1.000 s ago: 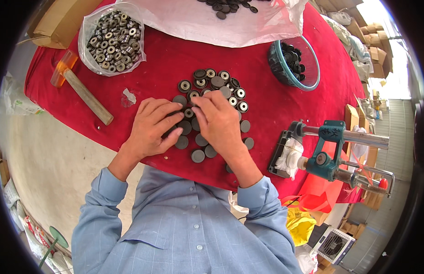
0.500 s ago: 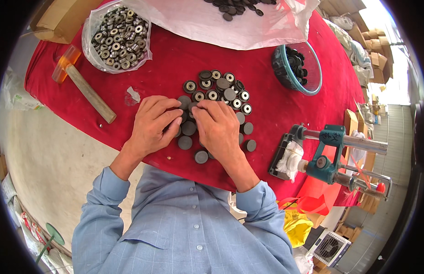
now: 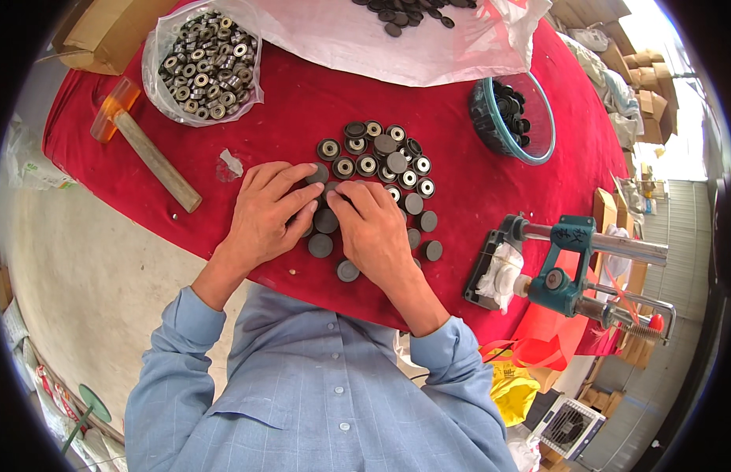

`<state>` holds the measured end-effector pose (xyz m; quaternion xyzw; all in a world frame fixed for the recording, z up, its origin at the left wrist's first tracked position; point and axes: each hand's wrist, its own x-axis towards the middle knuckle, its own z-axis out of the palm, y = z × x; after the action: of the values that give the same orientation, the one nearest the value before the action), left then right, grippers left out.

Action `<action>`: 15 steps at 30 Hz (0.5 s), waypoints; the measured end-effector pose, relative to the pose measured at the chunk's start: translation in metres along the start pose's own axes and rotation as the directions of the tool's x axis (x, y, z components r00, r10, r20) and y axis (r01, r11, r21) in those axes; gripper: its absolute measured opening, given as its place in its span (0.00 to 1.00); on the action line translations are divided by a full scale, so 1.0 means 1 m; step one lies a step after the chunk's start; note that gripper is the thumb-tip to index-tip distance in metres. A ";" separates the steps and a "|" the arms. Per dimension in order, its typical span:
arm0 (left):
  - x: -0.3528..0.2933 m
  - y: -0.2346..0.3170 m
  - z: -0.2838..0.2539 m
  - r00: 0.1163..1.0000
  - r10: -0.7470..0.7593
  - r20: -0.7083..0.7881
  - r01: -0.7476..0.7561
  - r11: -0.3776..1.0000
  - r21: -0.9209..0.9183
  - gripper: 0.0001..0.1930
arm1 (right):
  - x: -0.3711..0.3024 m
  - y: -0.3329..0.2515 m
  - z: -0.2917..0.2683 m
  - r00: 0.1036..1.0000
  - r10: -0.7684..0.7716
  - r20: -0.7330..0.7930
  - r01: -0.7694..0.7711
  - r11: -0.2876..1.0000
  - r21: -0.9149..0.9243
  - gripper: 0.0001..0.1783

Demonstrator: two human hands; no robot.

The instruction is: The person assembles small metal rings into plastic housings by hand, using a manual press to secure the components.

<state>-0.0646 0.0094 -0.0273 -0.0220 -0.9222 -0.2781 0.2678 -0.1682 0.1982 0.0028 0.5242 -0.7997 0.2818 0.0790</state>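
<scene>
My left hand (image 3: pixel 269 206) is bent over the near left of a cluster of dark round parts, its fingertips against a dark round cap (image 3: pixel 318 173). Opposite it, my right hand (image 3: pixel 375 232) has thumb and forefinger drawn together at another dark cap (image 3: pixel 331 190), which lies between both hands' fingertips. Beyond my right hand, several black rings with silver bearings (image 3: pixel 366 165) set in them lie face up. Plain dark discs (image 3: pixel 320 245) lie nearer me. My right hand and its fingers cover part of the cluster.
A bag of loose bearings (image 3: pixel 204 75) and a wooden-handled hammer (image 3: pixel 157 157) lie at left. More black caps fill a clear bowl (image 3: pixel 548 118) and sit on a white sheet (image 3: pixel 460 59). A green hand press (image 3: pixel 558 271) stands at right on the red cloth (image 3: pixel 287 86).
My right hand has shifted slightly left and its fingers have bent differently over the cap. My left hand has barely moved. The bearings and tools around are unchanged.
</scene>
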 end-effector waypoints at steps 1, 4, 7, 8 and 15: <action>0.000 0.000 0.000 1.000 -0.002 -0.003 0.002 1.000 -0.002 0.16 | -0.002 -0.001 -0.001 1.000 0.001 0.000 -0.001 1.000 0.000 0.17; 0.002 0.001 -0.002 1.000 0.006 -0.014 -0.006 1.000 -0.019 0.16 | -0.010 -0.004 -0.004 1.000 0.000 0.017 0.000 0.999 -0.036 0.18; 0.005 0.003 -0.005 0.996 0.083 0.017 -0.082 0.996 -0.030 0.17 | -0.018 -0.011 -0.002 1.000 0.025 -0.009 -0.026 0.992 -0.122 0.19; 0.005 0.004 -0.006 0.995 0.095 0.024 -0.095 0.995 -0.035 0.17 | -0.020 -0.016 0.000 0.999 0.045 -0.014 -0.046 0.988 -0.148 0.19; 0.006 0.008 -0.007 0.978 0.164 0.125 -0.166 0.986 0.007 0.19 | -0.018 -0.018 0.003 0.998 0.057 -0.007 -0.058 0.980 -0.190 0.18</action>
<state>-0.0645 0.0118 -0.0157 -0.1134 -0.9345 -0.2448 0.2322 -0.1441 0.2054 -0.0008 0.4907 -0.8378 0.2065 0.1211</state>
